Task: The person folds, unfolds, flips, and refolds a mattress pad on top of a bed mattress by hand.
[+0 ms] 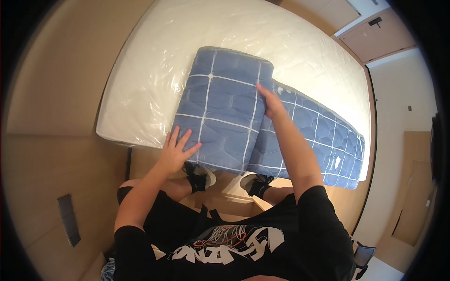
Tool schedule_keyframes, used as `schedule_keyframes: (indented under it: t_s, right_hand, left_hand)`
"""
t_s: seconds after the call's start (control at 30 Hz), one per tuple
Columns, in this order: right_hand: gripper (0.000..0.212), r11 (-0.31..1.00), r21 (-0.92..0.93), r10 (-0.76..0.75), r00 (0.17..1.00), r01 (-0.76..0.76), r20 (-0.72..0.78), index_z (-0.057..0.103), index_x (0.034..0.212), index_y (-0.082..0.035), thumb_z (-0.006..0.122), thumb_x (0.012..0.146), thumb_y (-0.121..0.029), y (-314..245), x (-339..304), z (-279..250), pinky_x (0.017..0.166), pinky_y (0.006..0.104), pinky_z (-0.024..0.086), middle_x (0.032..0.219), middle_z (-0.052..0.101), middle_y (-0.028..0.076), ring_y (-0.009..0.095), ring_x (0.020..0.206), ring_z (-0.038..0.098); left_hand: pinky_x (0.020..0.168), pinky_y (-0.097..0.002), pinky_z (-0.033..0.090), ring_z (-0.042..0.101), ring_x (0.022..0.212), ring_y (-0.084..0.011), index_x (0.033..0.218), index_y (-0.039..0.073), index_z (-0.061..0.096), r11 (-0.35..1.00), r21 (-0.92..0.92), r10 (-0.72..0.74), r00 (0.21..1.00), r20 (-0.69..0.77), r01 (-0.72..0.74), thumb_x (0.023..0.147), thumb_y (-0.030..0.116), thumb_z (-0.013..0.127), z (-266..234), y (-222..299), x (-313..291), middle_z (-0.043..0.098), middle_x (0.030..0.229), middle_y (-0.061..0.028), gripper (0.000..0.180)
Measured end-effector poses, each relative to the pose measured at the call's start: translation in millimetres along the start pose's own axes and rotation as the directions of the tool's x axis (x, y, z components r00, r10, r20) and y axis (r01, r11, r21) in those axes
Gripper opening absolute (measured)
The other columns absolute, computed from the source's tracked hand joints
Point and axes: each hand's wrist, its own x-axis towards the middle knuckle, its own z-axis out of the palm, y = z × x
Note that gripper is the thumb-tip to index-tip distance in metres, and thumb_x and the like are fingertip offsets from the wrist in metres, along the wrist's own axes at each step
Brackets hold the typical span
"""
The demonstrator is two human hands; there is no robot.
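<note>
A blue quilted mattress pad (225, 110) with a white grid pattern lies across a pale mattress (150, 79) wrapped in clear plastic. Its left part is folded into a thick stack, while the thinner length (323, 136) stretches to the right. My left hand (174, 152) rests on the stack's near left corner, fingers spread and nothing gripped. At the stack's right edge is my right hand (271, 102); its thumb lies on top, and the other fingers go down the side, mostly hidden.
Below the bed's near edge are my shoes (200, 178) and an open wooden compartment (229, 204). A wood-toned panel (51, 93) stands left of the mattress. At the far right are a pale wall (398, 103) and a wooden door (415, 201).
</note>
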Motion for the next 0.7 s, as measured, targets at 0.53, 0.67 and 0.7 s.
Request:
schedule_keyframes:
  t_s: [0.53, 0.67, 0.7]
  right_hand:
    - [0.059, 0.994, 0.046, -0.098, 0.993, 0.095, 0.070, 0.057, 0.124, 0.001, 0.075, 0.085, -0.039, -45, 80, 0, 0.092, 0.0408, 0.053, 0.120, 0.064, 0.017, 0.029, 0.105, 0.064]
    - [0.075, 0.813, -0.489, -0.431, 0.891, 0.316, -0.141, 0.051, 0.129, 0.009, 0.075, 0.082, -0.045, -16, 99, -3, 0.099, 0.0430, 0.047, 0.126, 0.059, 0.026, 0.036, 0.114, 0.060]
    - [0.079, 0.589, -0.796, -0.569, 0.771, 0.139, -0.286, 0.048, 0.129, 0.012, 0.074, 0.081, -0.045, -10, 99, -2, 0.101, 0.0448, 0.045, 0.126, 0.058, 0.031, 0.040, 0.118, 0.058]
  left_hand:
    - [0.094, -0.0487, 0.049, 0.050, 0.124, -0.0407, 0.140, 0.022, 0.047, 0.703, -0.461, -0.537, 0.829, 0.155, 0.542, 0.068, 0.011, 0.078, 8, -12, -26, 0.041, 0.145, -0.0161, 0.079]
    - [0.089, -0.0445, 0.051, 0.055, 0.115, -0.0399, 0.145, 0.012, 0.040, 0.833, -0.283, -0.428, 0.878, 0.216, 0.476, 0.064, 0.011, 0.081, 18, -23, -24, 0.041, 0.142, -0.0199, 0.091]
    - [0.089, -0.0445, 0.051, 0.055, 0.115, -0.0399, 0.145, 0.012, 0.040, 0.820, -0.301, -0.434, 0.871, 0.229, 0.487, 0.064, 0.011, 0.081, 18, -25, -23, 0.041, 0.142, -0.0199, 0.091]
